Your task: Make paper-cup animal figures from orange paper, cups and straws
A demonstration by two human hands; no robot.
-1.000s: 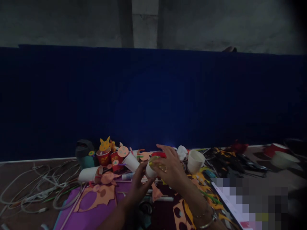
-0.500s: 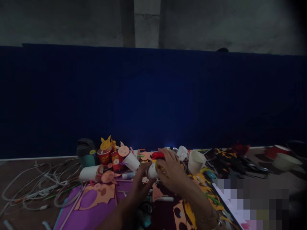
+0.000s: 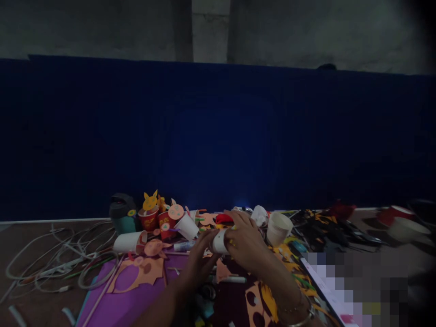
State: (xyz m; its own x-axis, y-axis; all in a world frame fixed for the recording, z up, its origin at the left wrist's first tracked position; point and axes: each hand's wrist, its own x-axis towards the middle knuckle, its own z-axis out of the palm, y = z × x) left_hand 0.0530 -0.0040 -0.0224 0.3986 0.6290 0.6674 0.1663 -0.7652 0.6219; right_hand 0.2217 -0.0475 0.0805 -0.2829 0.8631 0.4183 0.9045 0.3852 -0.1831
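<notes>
A small white paper cup is tilted between my two hands above the middle of the cluttered table. My left hand grips the cup's left end with thumb and fingers. My right hand covers the other end, its fingers curled over the rim. A bit of yellow shows at the right fingertips; the rest of it is hidden. Just beyond the right fingers lies a red item. Under the hands are a peach paper scrap and a white marker.
Left stand red cups with paper animal faces, beside a teal bottle. A white cup lies on its side. White cables tangle at far left. Cut peach paper rests on purple sheets. Stacked white cups stand right.
The cup has turned from mouth-up towards its side, its yellow part going under my right hand. My right fingers have closed in around it. The camera view shifted slightly.
</notes>
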